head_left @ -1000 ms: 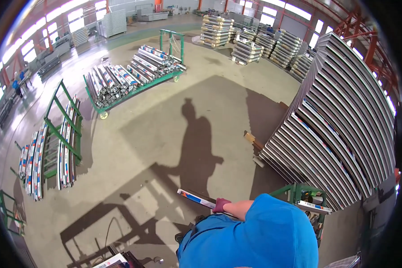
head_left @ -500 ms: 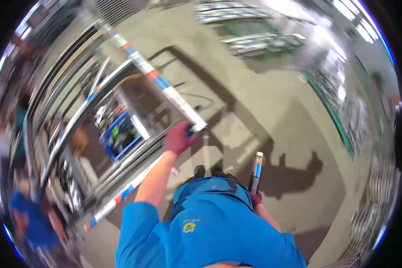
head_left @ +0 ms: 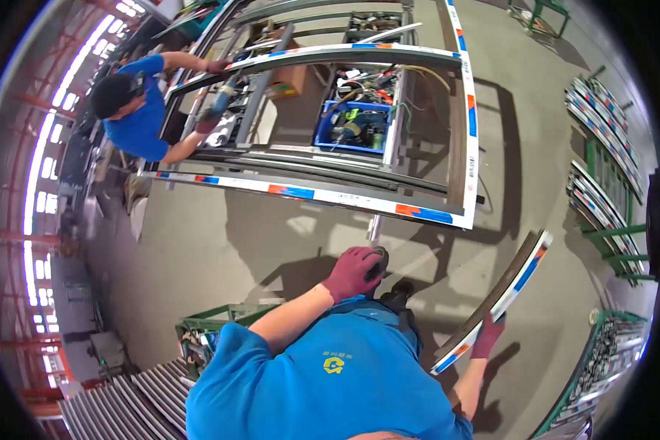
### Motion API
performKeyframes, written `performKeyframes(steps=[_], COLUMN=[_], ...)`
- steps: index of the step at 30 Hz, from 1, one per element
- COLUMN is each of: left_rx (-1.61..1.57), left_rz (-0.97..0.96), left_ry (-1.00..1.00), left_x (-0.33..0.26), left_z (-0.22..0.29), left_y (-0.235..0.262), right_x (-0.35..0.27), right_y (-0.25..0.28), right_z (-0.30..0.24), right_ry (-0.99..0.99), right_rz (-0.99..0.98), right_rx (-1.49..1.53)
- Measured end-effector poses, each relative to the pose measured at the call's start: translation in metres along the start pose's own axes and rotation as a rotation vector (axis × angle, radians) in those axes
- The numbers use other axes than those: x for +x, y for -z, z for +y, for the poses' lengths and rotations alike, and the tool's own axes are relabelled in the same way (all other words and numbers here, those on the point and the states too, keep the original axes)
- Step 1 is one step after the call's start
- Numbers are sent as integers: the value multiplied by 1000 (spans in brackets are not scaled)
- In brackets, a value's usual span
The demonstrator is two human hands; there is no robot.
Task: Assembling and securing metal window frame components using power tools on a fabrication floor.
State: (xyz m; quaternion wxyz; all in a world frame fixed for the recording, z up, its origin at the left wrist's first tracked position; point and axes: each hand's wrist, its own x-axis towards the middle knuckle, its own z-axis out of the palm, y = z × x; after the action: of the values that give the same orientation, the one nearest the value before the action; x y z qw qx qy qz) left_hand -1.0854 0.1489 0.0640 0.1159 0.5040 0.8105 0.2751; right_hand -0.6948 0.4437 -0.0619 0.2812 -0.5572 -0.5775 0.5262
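In a maroon glove, my left hand (head_left: pixel 350 277) is in front of my body with its fingers curled. A dark rounded shape lies at the fingertips; I cannot tell if it is held or is my shoe behind. My right hand (head_left: pixel 488 334), gloved alike, grips a long profile (head_left: pixel 507 293) near its lower end. This bar is dark on one side, with white, blue and red film along the other, and slants up to the right. Ahead of my left hand is a large rectangular frame (head_left: pixel 330 196) with similar film on its edges, its near corner apart from my hand.
A co-worker (head_left: pixel 136 110) in blue holds a power tool (head_left: pixel 220 103) at the frame's left side. A blue bin (head_left: pixel 353 126) of tools sits below the frame. Racks of filmed profiles (head_left: pixel 605 139) stand at right; grey bars (head_left: pixel 125 403) lie lower left.
My view has swung round to the left. My left hand has come off the frame's corner and back toward my body. The profile in my right hand now shows at more of its length.
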Motion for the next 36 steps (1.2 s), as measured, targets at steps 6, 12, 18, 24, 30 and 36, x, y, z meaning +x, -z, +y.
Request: performKeyframes(steps=[6, 12, 18, 24, 30, 36], left_rx=[30, -17, -75, 55, 120, 204], left_rz=[-2, 125, 270, 554, 375, 192], left_ry=[110, 115, 51, 39, 277, 339], left_x=[-48, -59, -64, -46, 4, 25], left_z=[0, -21, -90, -208, -311, -331], left_y=[7, 32, 85, 169, 231, 223], right_x=[35, -13, -11, -11, -33, -37], right_y=[-83, -211, -327, -365, -382, -382], right_z=[-166, -284, -284, -266, -279, -281], right_ry=[58, 80, 192, 398, 352, 207], right_rz=[-383, -676, -712, -596, -519, -509], right_rx=[106, 50, -203, -383, -382, -293])
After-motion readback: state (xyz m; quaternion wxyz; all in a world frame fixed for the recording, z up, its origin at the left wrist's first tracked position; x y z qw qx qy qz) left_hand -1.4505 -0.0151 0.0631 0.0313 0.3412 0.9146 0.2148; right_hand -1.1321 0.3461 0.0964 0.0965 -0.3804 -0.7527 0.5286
